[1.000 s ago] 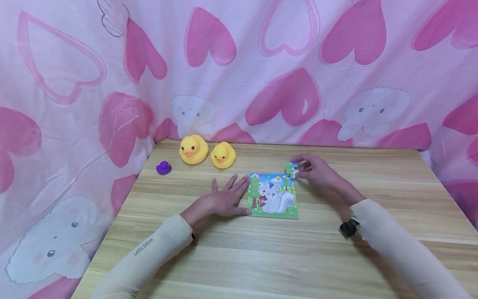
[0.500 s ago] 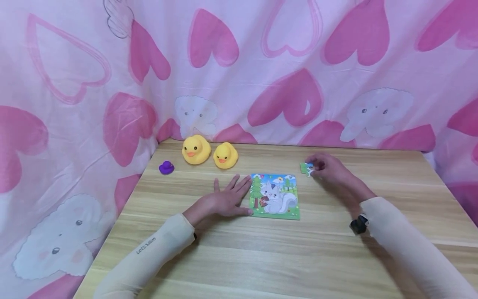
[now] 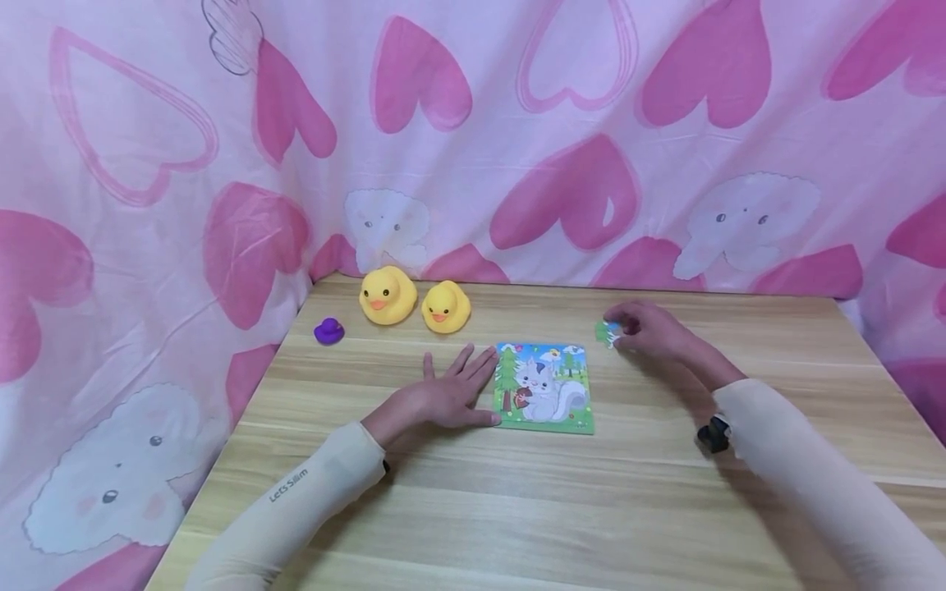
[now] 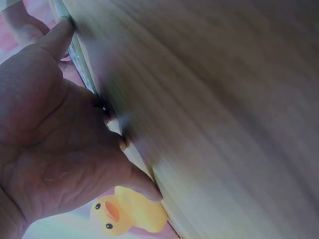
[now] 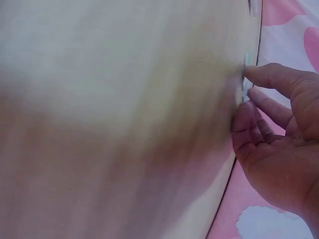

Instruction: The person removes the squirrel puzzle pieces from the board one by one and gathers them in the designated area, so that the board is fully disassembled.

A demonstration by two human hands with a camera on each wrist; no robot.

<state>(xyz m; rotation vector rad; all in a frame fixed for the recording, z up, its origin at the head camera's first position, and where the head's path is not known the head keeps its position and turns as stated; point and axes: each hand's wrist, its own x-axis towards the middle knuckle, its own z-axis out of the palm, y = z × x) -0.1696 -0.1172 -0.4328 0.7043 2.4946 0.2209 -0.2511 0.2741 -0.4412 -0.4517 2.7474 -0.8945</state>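
A square jigsaw puzzle [image 3: 545,386] with a grey squirrel picture lies flat on the wooden table. My left hand [image 3: 451,398] is spread at its left side, with the thumb and fingertips touching the edge. Beyond the puzzle's upper right corner, my right hand [image 3: 650,331] pinches a small green and blue puzzle piece [image 3: 606,332] between thumb and fingers. Part of that piece is hidden by the fingers. In the right wrist view the piece [image 5: 245,89] shows only as a thin sliver at the fingertips, low at the table surface.
Two yellow rubber ducks, a larger one [image 3: 388,295] and a smaller one [image 3: 447,307], stand at the back left. A small purple duck [image 3: 329,331] sits left of them. Behind the table [image 3: 517,509] hangs a pink curtain [image 3: 562,197] with hearts.
My right hand has carried the piece rightward, away from the puzzle's upper right corner, and has stayed nearly still over the last half second. The left hand keeps its place at the puzzle.
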